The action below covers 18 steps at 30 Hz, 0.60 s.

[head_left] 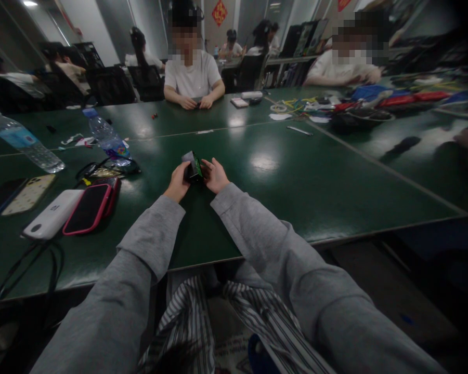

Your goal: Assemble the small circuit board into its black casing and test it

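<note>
My left hand (177, 182) is closed around a small black case (195, 175) just above the green table. The case has a grey, screen-like face, and a strip of green circuit board (197, 167) shows along its right side. My right hand (216, 176) is close against the right side of the case, with its fingers loosely bent and apart. Whether its fingertips touch the board is hard to tell. Both forearms reach forward in grey sleeves.
To the left lie a phone in a pink case (88, 209), a white power bank (53, 214), a patterned phone (29, 194), cables and two plastic bottles (106, 136). A pen (299, 131) and a heap of cables (296, 106) lie at the right back. Across the green table (281, 182) sits a person (195, 72).
</note>
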Motion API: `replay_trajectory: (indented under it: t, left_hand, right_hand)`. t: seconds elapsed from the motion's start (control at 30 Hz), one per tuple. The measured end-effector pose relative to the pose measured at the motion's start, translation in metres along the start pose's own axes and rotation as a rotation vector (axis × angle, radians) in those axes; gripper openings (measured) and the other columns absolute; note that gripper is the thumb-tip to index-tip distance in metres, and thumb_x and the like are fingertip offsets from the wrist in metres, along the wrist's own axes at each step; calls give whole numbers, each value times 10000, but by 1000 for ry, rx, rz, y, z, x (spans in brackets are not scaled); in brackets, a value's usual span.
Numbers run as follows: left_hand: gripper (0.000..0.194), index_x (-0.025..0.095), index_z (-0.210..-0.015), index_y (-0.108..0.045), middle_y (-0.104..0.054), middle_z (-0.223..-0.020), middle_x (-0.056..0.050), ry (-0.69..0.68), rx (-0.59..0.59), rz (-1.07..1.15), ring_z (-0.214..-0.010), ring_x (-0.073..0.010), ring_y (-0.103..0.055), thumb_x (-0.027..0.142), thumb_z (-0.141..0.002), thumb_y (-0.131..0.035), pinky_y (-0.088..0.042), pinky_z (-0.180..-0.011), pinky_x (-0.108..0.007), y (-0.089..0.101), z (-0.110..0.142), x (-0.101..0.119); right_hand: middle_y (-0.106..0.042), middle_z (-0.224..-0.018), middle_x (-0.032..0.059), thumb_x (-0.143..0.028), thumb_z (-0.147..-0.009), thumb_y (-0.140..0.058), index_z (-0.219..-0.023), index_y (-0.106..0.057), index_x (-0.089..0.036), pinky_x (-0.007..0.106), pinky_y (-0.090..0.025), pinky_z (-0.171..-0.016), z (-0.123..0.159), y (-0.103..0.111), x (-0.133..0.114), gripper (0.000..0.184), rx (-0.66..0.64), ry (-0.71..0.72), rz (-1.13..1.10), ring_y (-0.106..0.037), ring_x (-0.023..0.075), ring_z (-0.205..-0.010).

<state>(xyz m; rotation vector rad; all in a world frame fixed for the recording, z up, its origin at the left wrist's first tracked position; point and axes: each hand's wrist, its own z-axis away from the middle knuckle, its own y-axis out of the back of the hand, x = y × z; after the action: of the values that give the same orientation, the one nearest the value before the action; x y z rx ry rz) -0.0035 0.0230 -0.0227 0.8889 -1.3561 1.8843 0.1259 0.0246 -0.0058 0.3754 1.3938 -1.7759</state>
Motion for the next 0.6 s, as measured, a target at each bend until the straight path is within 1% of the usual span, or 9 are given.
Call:
replay_trajectory:
  t: [0.07,0.17,0.27,0.37,0.47,0.53,0.6]
  left_hand:
    - [357,222,-1033,-657,-688,-813,7,-86,39,-33,-756,-144,-661,255,-702,-786,-517,-709,-256,-1,0,-3]
    - [400,232,-1059,-669,-705,-898,-4,-141,15,-127,-816,-145,-667,233,-686,-816,-516,-738,-252,-3,3,-5]
    - [383,215,-1083,-686,-713,-968,-27,-192,-8,-232,-836,-144,-666,241,-720,-804,-513,-730,-241,-3,7,-5]
    - [313,210,-1074,-711,-715,-947,-30,-229,-32,-300,-825,-150,-661,261,-770,-763,-512,-698,-232,-3,10,-3]
    - [283,215,-1059,-729,-716,-912,-34,-223,-50,-315,-841,-170,-660,258,-781,-752,-519,-719,-251,-5,13,-2]
    - [304,228,-1064,-733,-722,-959,-35,-234,-64,-309,-921,-186,-662,244,-763,-771,-528,-771,-265,-6,15,-1]
    - [344,236,-1079,-730,-722,-1054,-42,-256,-79,-306,-1027,-204,-650,234,-740,-791,-531,-827,-281,-8,18,0]
  right_hand:
    - [-667,-927,17,-469,-1018,-330,-1036,-606,-238,334,-530,-823,0,-1,0,361,2,-7,3,-644,175,-897]
    - [-662,-847,4,-457,-1013,-354,-1026,-612,-233,338,-526,-825,0,-1,1,343,-2,-11,5,-643,175,-864]
    - [-647,-778,-14,-435,-1009,-379,-991,-614,-228,312,-519,-802,-2,0,2,314,8,-11,-4,-642,163,-818]
    - [-646,-754,-20,-421,-1000,-412,-957,-610,-227,294,-517,-781,-4,0,3,280,20,-4,-29,-644,157,-787]
    - [-637,-717,-26,-417,-990,-436,-945,-611,-230,295,-523,-776,-7,1,4,261,36,0,-47,-645,159,-766]
    - [-630,-693,-30,-422,-991,-429,-961,-620,-233,301,-529,-773,-10,2,4,270,37,-10,-41,-644,159,-750]
    - [-629,-682,-31,-433,-995,-413,-989,-629,-237,310,-537,-771,-12,4,5,292,19,-23,-26,-644,160,-738]
